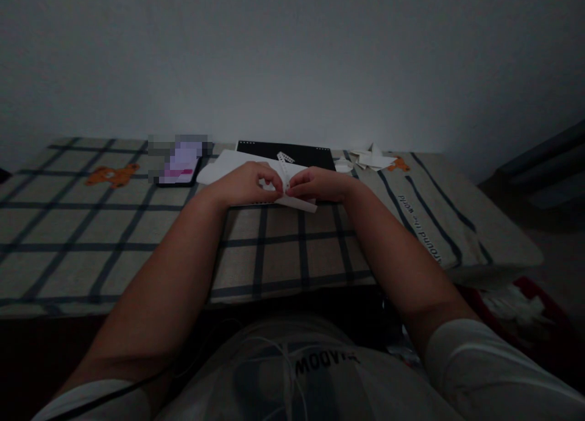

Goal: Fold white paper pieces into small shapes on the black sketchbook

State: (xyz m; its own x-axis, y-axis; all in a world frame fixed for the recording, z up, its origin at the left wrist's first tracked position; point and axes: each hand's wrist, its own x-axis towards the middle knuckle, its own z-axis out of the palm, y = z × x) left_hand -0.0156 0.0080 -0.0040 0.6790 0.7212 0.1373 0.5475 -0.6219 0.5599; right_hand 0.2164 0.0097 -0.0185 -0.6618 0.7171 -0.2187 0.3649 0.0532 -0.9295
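Observation:
Between my fingertips is a narrow white paper strip (299, 205) with punched holes along part of it. My left hand (256, 182) pinches it from the left, thumb and forefinger closed together. My right hand (315, 183) pinches it from the right, its fingertips almost touching the left ones. Beneath both hands lie white paper sheets (223, 165) and a black notebook cover (283, 150) with holes along its far edge. One end of the strip rises and folds over above my fingers; another end points toward the lower right.
A phone (183, 162) with a lit, blurred screen lies to the left. Folded white paper pieces (372, 158) sit at the right, near the wall (292, 61). A checked cloth (260, 250) covers the table. Below right, a red container (543, 311) holds crumpled white material.

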